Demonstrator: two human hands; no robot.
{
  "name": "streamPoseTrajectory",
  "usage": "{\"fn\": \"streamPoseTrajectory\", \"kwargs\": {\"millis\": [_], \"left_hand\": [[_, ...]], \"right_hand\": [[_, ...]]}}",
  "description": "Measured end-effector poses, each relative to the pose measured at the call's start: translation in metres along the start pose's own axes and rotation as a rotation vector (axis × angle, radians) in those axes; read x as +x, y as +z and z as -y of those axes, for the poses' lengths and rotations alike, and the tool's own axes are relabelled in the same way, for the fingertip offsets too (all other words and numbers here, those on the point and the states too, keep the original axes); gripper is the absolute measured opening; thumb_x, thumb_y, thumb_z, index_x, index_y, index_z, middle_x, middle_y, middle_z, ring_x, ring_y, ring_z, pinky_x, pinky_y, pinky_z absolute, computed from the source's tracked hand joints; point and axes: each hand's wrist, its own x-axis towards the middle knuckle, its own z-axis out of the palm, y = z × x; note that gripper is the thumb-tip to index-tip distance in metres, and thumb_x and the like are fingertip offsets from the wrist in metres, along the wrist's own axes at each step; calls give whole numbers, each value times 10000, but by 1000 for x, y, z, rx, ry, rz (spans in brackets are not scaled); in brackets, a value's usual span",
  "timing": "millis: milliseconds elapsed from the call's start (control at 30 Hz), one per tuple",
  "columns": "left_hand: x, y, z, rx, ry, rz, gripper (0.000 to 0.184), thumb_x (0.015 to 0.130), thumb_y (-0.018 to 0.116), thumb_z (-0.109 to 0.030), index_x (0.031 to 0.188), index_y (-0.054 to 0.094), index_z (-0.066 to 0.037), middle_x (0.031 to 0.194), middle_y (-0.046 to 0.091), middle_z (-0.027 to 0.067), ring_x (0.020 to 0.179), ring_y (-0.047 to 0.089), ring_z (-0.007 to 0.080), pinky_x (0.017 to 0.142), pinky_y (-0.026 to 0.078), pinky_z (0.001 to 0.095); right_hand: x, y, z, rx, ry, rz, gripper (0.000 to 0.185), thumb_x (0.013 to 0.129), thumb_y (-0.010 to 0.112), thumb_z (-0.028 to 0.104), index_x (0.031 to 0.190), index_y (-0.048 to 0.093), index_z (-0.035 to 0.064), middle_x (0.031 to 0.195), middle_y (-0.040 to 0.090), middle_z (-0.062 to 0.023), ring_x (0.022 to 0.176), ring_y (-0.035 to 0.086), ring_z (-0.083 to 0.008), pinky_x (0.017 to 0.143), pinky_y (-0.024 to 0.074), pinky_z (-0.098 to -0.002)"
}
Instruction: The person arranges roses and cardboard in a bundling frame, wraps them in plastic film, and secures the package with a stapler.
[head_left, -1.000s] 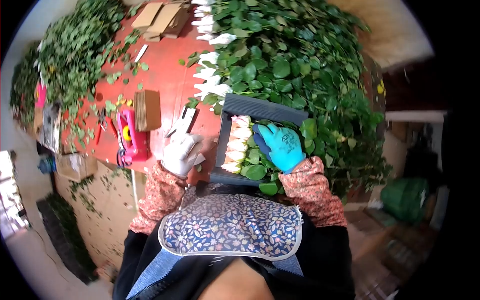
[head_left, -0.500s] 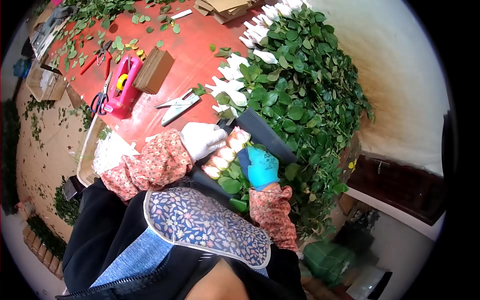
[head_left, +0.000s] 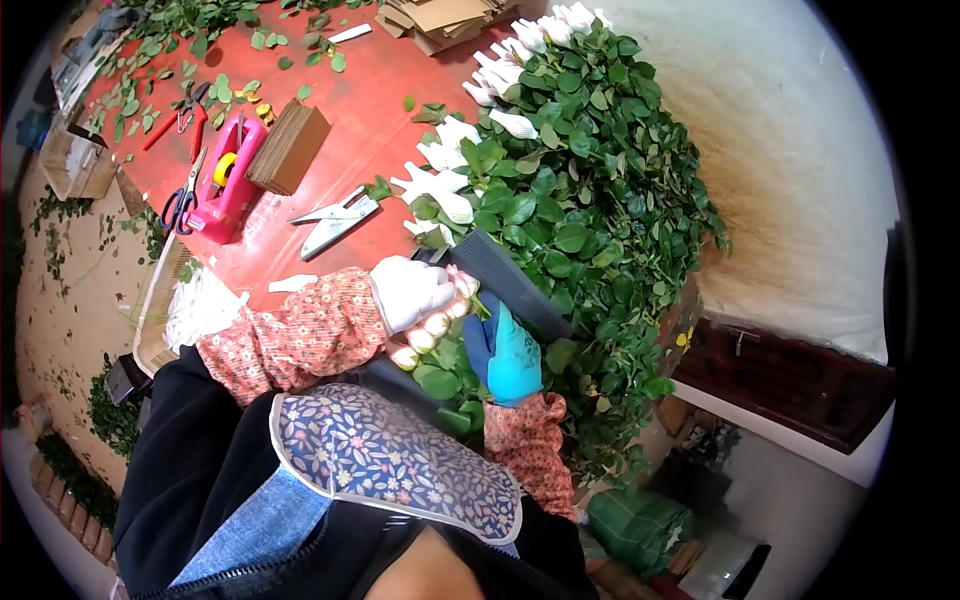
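A row of pale pink and cream roses [head_left: 436, 323] lies in a dark grey ridged tray [head_left: 510, 285], with green leaves [head_left: 438, 382] beside the heads. My left hand [head_left: 412, 293], in a white glove, is curled at the upper rose heads, its fingertips against them; whether it grips one is hidden. My right hand [head_left: 505, 350], in a blue glove, has its fingers bent around the stems just right of the heads. Behind the tray, rose bunches with white-wrapped heads [head_left: 440, 190] and dense foliage [head_left: 600, 190] are piled up.
On the red table [head_left: 370, 90] are a grey cutter [head_left: 335, 222], a brown cardboard stack [head_left: 288, 147], a pink tape dispenser [head_left: 228, 195], scissors [head_left: 182, 203] and red pliers [head_left: 185, 120]. A basket of white netting [head_left: 200, 305] stands at the left edge.
The view has swung round. My left hand has moved from the table beside the tray onto the rose heads. My right hand has stayed at the stems, now nearer the upper roses.
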Motion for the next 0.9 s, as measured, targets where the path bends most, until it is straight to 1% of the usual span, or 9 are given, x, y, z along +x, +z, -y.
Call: {"fn": "streamPoseTrajectory", "kwargs": {"millis": [133,233,333,367,467,533,600,700,900], "left_hand": [[5,1,6,-221,-120,95,151,850,524,-158,981,584,-114,858,621,60,775,653,263,613,537,388],[16,8,29,604,407,-221,296,986,390,-332,941,604,-132,713,579,9,607,578,154,557,508,332],[17,7,26,869,653,-420,229,968,430,-292,926,605,-150,711,594,6,587,586,168,523,495,355],[10,4,5,479,365,-220,200,954,452,-283,931,608,-158,741,612,25,618,609,201,536,501,374],[8,2,-6,257,47,7,166,916,491,-269,971,622,-184,831,638,86,769,656,291,633,521,396],[14,0,22,846,607,-310,157,921,500,-256,988,625,-187,800,622,79,736,650,269,624,518,373],[-4,-7,14,826,658,-397,133,844,652,-169,969,658,-124,794,640,74,731,655,266,650,524,361],[-27,-29,27,864,467,-433,151,827,690,-153,954,647,-83,815,645,99,750,639,298,665,516,364],[-33,0,65,508,263,-291,136,869,668,-108,968,630,-22,794,686,84,708,669,182,663,526,292]], "right_hand": [[8,5,-6,-181,-9,22,341,902,601,229,1178,569,30,1030,652,-184,906,633,-383,763,507,-468],[13,0,0,-276,70,151,407,903,581,218,1254,548,15,1113,639,-204,974,626,-391,813,509,-458],[8,4,2,-286,-19,45,365,898,558,230,1197,563,20,1067,637,-196,902,629,-393,763,507,-477],[5,6,2,-294,-108,-63,334,894,546,232,1156,570,27,1029,634,-188,842,633,-392,718,505,-488],[5,11,-1,-342,8,22,386,887,563,249,1206,543,33,1049,628,-194,848,632,-389,738,513,-475],[3,11,-8,-332,-89,-63,403,879,561,236,1230,537,40,1086,621,-187,882,632,-361,761,510,-468],[2,14,-15,-341,-75,-31,400,872,556,225,1227,541,42,1083,620,-182,869,633,-358,752,510,-467],[2,10,-11,-344,-23,-6,434,851,574,203,1257,525,56,1082,609,-184,857,628,-356,729,509,-472],[2,11,-26,-292,30,68,438,883,577,258,1276,516,75,1056,613,-180,860,619,-365,741,505,-480]]}}
